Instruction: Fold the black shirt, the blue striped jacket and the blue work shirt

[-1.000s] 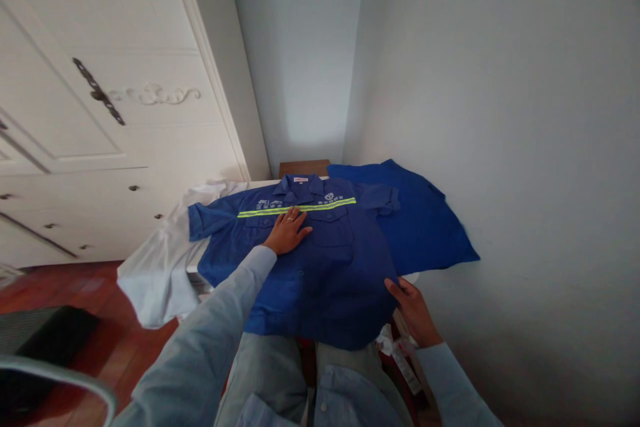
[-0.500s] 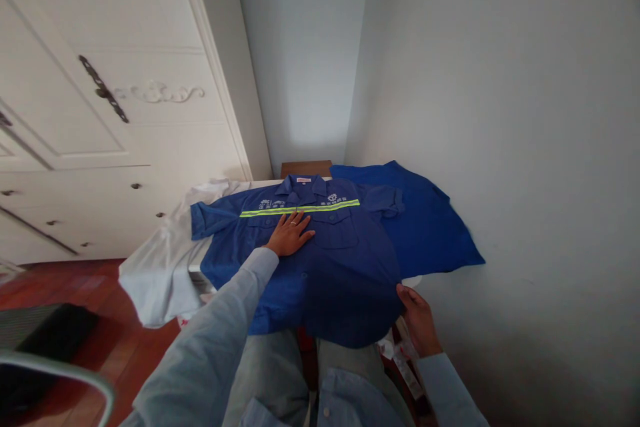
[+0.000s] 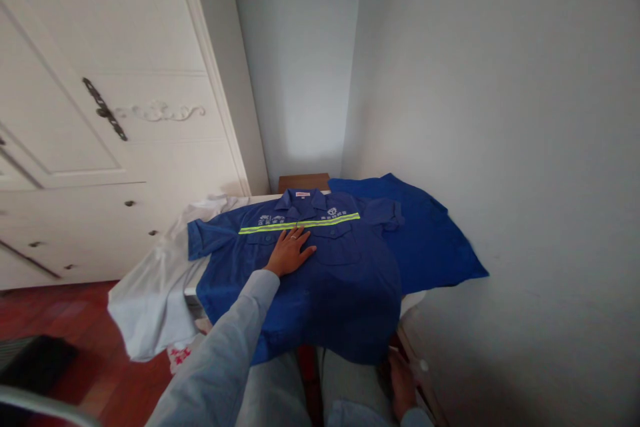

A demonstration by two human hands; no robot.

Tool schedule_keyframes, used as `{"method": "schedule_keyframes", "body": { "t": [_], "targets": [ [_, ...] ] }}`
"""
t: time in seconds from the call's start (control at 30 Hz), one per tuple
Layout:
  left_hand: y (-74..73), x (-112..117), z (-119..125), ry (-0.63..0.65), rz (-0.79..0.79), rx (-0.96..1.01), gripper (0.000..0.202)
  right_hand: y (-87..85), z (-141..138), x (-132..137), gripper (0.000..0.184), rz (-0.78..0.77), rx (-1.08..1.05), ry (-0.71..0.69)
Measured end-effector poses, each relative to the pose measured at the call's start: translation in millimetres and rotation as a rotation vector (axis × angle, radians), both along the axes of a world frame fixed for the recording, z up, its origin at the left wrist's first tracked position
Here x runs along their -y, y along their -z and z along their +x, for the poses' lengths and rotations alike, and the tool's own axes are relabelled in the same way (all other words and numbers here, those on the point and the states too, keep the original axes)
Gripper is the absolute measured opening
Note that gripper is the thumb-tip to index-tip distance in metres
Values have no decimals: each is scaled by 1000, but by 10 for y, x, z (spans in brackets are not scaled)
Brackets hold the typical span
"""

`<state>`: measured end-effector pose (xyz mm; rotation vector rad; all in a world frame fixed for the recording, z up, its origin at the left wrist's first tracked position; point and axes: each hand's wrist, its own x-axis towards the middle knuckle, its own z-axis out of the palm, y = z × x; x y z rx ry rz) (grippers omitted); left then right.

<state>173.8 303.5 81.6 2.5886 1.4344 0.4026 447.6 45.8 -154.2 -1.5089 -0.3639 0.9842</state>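
Observation:
A dark blue short-sleeved work shirt (image 3: 350,293) lies spread front up on a white table (image 3: 260,199), its collar at the far side. A yellow-green reflective stripe crosses its chest, with white printing above. My left hand (image 3: 290,252) rests flat on the shirt just below the stripe, fingers spread. Low at the shirt's right hem is my right hand (image 3: 401,383); its fingers are dim and blurred, so I cannot tell whether they grip the cloth. The hem hangs over the near table edge above my legs.
A brighter blue cloth (image 3: 430,240) lies under the right sleeve, against the wall. White cloth (image 3: 155,300) drapes off the table's left side. A white wardrobe (image 3: 165,167) stands at left. On the red floor sits a dark object (image 3: 40,370).
My right hand has moved down and inward from the shirt's right side edge to its lower hem. My left hand stays on the chest. The view has tilted slightly upward.

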Motion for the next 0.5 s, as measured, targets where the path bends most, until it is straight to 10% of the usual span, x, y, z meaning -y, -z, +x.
{"method": "schedule_keyframes", "body": {
  "t": [0.5],
  "targets": [
    [-85, 47, 24, -32, -51, 33, 65, 248, 25, -65, 51, -116, -244, 17]
  ]
}}
